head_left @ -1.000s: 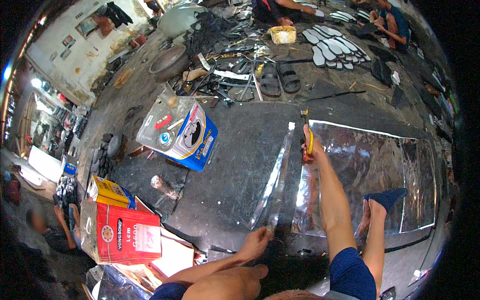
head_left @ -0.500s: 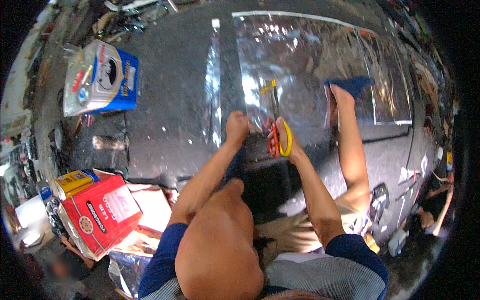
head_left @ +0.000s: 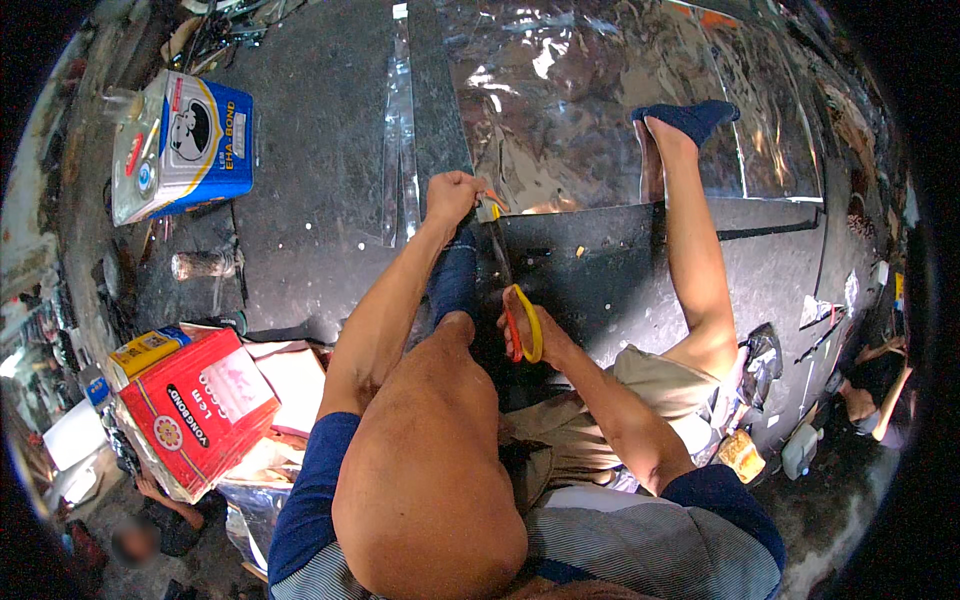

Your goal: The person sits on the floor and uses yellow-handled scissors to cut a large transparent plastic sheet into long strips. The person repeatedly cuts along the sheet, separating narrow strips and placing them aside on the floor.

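We're down on the dark, grimy floor (head_left: 300, 200) of a small craft workshop, work done seated right on the ground. A wide shiny silver foil sheet (head_left: 600, 90) lies spread along the floor's far edge, with a narrow cut foil strip (head_left: 402, 150) beside it. A big blue-and-white rectangular adhesive tin (head_left: 185, 145) sits by the left edge, red cardboard boxes (head_left: 200, 410) piled nearer.

Bright daylight — foil glare, edges bent and dark
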Available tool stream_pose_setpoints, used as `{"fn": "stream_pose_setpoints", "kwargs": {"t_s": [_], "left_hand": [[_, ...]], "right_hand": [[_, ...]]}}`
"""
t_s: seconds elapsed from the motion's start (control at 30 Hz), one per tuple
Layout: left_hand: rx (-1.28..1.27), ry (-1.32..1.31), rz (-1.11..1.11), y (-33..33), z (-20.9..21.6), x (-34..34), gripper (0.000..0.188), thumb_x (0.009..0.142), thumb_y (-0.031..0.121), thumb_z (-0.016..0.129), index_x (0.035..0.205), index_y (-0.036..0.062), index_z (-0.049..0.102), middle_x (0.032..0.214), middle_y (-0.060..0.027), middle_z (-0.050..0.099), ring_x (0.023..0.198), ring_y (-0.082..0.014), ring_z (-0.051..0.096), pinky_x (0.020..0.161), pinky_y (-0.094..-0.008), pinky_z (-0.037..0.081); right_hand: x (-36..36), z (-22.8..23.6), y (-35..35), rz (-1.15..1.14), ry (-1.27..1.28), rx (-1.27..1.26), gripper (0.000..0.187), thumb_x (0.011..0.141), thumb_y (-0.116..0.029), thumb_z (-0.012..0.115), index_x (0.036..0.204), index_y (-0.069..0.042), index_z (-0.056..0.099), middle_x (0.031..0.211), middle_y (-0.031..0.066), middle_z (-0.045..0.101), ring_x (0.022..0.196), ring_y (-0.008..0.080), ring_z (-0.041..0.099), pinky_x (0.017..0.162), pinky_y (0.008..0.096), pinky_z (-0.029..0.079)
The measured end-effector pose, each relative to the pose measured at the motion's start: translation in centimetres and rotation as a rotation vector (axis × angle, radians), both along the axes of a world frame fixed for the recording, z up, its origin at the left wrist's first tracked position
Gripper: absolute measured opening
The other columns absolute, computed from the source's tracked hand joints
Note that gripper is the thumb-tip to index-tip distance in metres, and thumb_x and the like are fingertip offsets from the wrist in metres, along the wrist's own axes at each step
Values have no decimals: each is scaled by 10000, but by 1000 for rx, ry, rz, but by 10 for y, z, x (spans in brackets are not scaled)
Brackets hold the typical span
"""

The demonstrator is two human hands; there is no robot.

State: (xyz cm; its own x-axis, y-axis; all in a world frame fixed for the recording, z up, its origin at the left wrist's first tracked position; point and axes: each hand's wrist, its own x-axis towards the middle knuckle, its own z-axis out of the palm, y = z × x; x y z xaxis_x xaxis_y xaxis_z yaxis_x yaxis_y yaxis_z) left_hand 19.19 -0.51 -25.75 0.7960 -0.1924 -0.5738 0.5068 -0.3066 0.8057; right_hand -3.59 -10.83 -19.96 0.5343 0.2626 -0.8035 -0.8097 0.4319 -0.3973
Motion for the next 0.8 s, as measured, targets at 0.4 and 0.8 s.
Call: {"fn": "stream_pose_setpoints", "kwargs": {"t_s": [0.4, 0.8], "left_hand": [[221, -47, -122, -2, -7, -28, 289, 825, 249, 624, 652, 18, 609, 636, -44, 595, 574, -127, 525, 546, -287, 414], [-27, -220, -99, 3, -27, -59, 245, 900, 218, 528, 812, -4, 584, 597, 8, 501, 555, -95, 428, 519, -290, 365]], "right_hand": [[38, -7, -9, 5, 14, -166, 659, 741, -682, 565, 766, -24, 529, 494, 31, 467, 358, 162, 500, 358, 313, 469], [55, 1, -4, 196, -111, -400, 771, 742, -775, 419, 716, -10, 507, 509, 21, 423, 392, 144, 483, 382, 287, 424]]}}
